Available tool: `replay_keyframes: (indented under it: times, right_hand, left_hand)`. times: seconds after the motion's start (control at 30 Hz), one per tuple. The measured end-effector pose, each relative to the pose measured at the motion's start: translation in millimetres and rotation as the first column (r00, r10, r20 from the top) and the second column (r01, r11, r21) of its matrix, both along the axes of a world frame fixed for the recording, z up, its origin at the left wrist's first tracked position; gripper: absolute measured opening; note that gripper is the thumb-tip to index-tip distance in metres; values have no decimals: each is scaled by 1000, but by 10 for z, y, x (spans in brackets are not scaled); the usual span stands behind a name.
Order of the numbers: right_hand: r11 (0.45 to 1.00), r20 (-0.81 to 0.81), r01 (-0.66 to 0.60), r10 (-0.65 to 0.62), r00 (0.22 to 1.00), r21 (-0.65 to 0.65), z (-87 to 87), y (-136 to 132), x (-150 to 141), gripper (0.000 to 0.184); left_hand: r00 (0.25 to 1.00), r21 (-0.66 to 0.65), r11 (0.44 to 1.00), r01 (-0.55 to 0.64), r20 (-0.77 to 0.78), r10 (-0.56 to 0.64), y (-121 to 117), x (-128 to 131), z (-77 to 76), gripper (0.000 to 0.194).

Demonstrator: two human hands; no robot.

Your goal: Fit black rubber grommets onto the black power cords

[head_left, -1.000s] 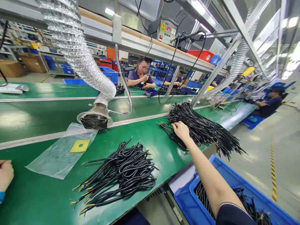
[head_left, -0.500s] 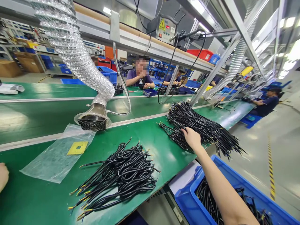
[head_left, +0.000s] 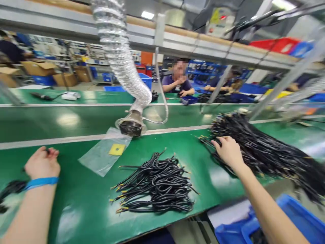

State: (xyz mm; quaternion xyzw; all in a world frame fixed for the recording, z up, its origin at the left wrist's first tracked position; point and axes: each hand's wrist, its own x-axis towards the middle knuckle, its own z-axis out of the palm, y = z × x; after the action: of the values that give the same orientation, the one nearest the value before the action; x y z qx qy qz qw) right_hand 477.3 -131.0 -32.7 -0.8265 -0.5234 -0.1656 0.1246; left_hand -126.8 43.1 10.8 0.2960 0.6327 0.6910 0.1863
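Observation:
My right hand [head_left: 228, 153] is closed over a small bundle of black cables [head_left: 212, 149] beside a large pile of long black cables [head_left: 264, 149]. Dark cable shows between its thumb and forefinger. At the left, my left hand [head_left: 42, 163], with a blue wristband [head_left: 42, 183], is held above the green bench with curled fingers. Something small and dark shows at its fingertips, too blurred to name. Between the hands lies a heap of folded black cables [head_left: 157, 186] with yellowish ends.
A clear plastic bag [head_left: 99, 156] and a yellow square with a hole [head_left: 117, 149] lie under a fume extractor nozzle [head_left: 131, 125]. Dark items [head_left: 12, 189] rest at the far left. A blue bin [head_left: 291, 217] stands below the bench edge. Across the bench sits a person [head_left: 177, 81].
The view has swung left, bringing my left hand and wristband fully into sight. My right hand stays at the small cable bundle, its back now raised higher.

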Motion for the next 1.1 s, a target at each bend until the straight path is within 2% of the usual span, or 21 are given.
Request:
replay_keyframes:
  times: [0.03,0.07,0.13,0.2,0.27,0.33,0.4,0.43,0.5,0.57,0.63,0.73,0.87,0.9,1.0,1.03,1.1]
  right_hand:
    - [987,-84,-161,162,983,24,75,79,-164,39]
    - [943,-174,-332,333,927,38,169,156,-369,39]
    - [797,-350,-602,579,737,50,393,280,-889,38]
    - [612,-478,-790,706,522,41,610,356,-1478,37]
    - [429,-529,-903,763,372,-17,753,406,-2019,35]
    - [287,-528,-950,792,306,-121,793,449,-2422,34]
    - [200,-502,-954,815,289,-223,749,486,-2664,28]
    - [175,-492,-950,822,286,-259,711,500,-2732,21]
    - [152,-497,-947,821,281,-283,638,528,-2787,5]
    - [136,-564,-961,786,254,-242,605,569,-2766,9]
    - [145,-665,-979,719,204,-144,629,638,-2695,15]
    - [221,-811,-975,572,126,4,727,787,-2539,24]
    - [296,-966,-954,258,26,53,819,1007,-2347,40]
    - [326,-977,-943,212,0,71,824,1064,-2324,44]
    - [453,-974,-881,223,-33,133,787,1247,-2363,52]
    - [477,-967,-868,253,-14,137,753,1310,-2415,54]
    - [478,-939,-871,340,61,116,640,1432,-2562,55]
  left_hand:
    - [996,53,999,0,86,-5,11,-38,-56,11]
    - [993,84,996,7,115,-16,29,-56,-121,9]
    - [995,90,996,13,93,-21,75,-48,-259,12]
    - [998,80,996,42,50,-46,109,-12,-380,18]
    - [995,61,993,101,-7,-100,117,23,-465,24]
    - [987,22,989,147,-64,-146,108,40,-517,26]
    - [982,-13,987,161,-94,-162,102,39,-550,25]
    - [981,-20,986,167,-97,-168,103,33,-564,24]
    - [980,-13,984,178,-90,-178,116,19,-591,23]
    - [979,-2,983,186,-79,-186,137,7,-621,23]
    - [980,2,982,188,-73,-187,155,0,-650,24]
    - [979,2,982,191,-69,-190,166,-1,-686,25]
    - [979,-12,982,190,-74,-191,161,7,-709,27]
    - [979,-17,982,190,-77,-191,160,9,-712,27]
    - [977,-32,981,192,-91,-194,162,13,-721,26]
    - [976,-36,981,193,-97,-196,165,13,-724,26]
    - [975,-45,981,191,-108,-195,170,10,-733,25]
